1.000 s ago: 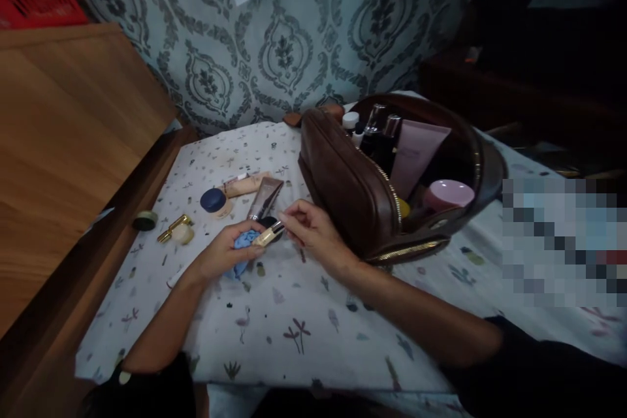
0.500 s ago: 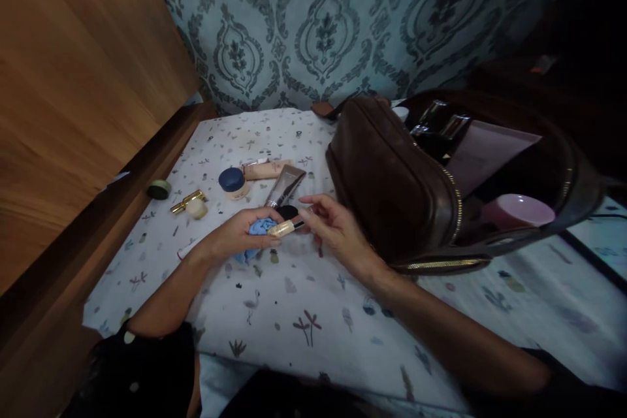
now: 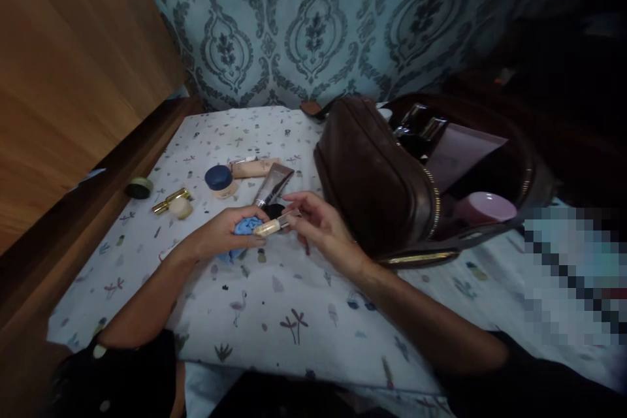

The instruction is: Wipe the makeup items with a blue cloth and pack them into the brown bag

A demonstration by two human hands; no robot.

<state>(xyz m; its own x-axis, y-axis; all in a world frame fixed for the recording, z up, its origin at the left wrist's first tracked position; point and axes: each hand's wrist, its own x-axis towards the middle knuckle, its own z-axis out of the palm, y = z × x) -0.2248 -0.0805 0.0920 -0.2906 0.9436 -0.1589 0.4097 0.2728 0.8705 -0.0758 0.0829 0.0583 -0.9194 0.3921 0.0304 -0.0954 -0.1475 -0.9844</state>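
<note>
My left hand (image 3: 221, 232) is closed around a crumpled blue cloth (image 3: 247, 226), part of which hangs below the fingers. Between my two hands lies a slim lip gloss tube (image 3: 268, 228), pale gold at one end and clearer at the other. Its left end rests against the cloth. My right hand (image 3: 326, 227) pinches the clearer end with thumb and fingers. Just beyond the hands, a grey squeeze tube (image 3: 277, 181) with a black cap lies on the patterned cloth cover (image 3: 264, 313). Nearby are a blue-lidded jar (image 3: 219, 177) and a beige tube (image 3: 257, 167).
A brown bag (image 3: 367, 176) stands open at the right, holding a pink tube (image 3: 463, 155) and a pink round item (image 3: 487, 208). At left are a gold cylinder (image 3: 169, 201), a small cream pot (image 3: 181, 208) and a green round container (image 3: 139, 187) by a wooden panel (image 3: 78, 46).
The view has turned slightly right, so everything appears further left. Both hands keep their hold on the cloth and lip gloss tube, with little change between them.
</note>
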